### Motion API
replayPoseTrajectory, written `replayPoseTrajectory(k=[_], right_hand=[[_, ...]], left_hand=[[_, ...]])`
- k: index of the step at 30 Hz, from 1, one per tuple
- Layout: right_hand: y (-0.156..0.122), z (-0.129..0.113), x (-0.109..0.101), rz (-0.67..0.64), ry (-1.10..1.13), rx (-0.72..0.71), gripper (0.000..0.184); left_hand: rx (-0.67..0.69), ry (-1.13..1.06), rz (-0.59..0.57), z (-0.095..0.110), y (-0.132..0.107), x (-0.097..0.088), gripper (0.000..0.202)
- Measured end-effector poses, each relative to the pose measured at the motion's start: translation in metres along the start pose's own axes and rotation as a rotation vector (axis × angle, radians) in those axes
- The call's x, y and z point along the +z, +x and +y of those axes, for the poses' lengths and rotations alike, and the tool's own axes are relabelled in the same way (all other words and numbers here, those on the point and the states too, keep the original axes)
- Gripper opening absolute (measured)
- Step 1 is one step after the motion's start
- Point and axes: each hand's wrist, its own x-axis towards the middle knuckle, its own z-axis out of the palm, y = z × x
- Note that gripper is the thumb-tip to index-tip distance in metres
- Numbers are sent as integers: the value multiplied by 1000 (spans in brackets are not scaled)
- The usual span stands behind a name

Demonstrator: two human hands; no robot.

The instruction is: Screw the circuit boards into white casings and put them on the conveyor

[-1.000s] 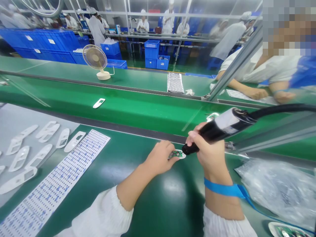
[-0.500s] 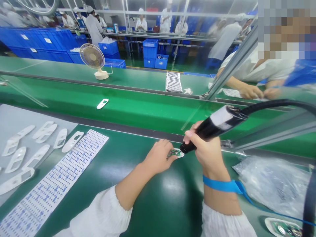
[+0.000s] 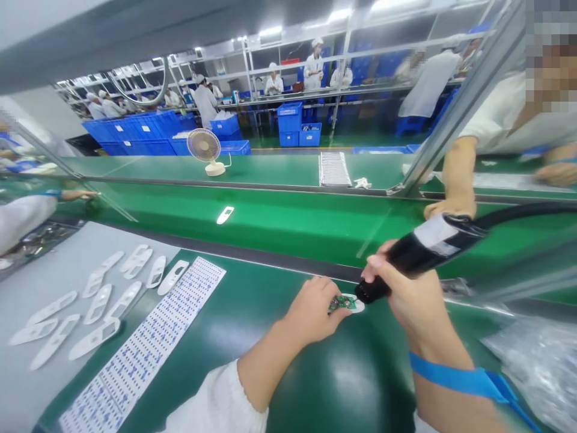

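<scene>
My right hand (image 3: 412, 294) grips a black corded electric screwdriver (image 3: 408, 264), tilted with its nose down to the left. The tip meets the right part of a small green circuit board (image 3: 347, 302), though the exact contact point is too small to make out. Under the board lies a white plastic casing (image 3: 359, 307) on the green tabletop. From the left, my left hand (image 3: 315, 310) holds casing and board between thumb and fingers, covering their left end. A blue strap (image 3: 451, 376) circles my right wrist.
A printed sticker sheet (image 3: 148, 343) and several white casings (image 3: 98, 304) on a grey mat (image 3: 27, 373) lie left. A plastic bag (image 3: 536, 355) lies right. Ahead runs a green belt (image 3: 279, 234) carrying one white casing (image 3: 225, 214). A co-worker's hand (image 3: 451, 205) shows behind the screwdriver.
My view has tilted up and turned left, so everything sits lower and farther right. Both hands keep their hold. The co-worker at right has stretched an arm toward the belt.
</scene>
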Motion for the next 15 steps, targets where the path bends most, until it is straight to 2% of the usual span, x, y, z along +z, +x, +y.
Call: replayPoseTrajectory(k=[3, 7, 9, 12, 15], right_hand=[[2, -5, -4, 100, 159, -53, 33], [6, -13, -21, 395, 362, -134, 24], [8, -12, -29, 527, 420, -141, 18], [12, -7, -35, 695, 439, -142, 21], [16, -1, -33, 791, 387, -144, 33]], left_hand=[[-2, -16, 20, 0, -2, 1, 21], [-28, -74, 110, -5, -2, 5, 19], [-56, -92, 162, -12, 8, 2, 17], [-126, -43, 183, -30, 46, -15, 16], [-209, 66, 172, -55, 107, -40, 19]])
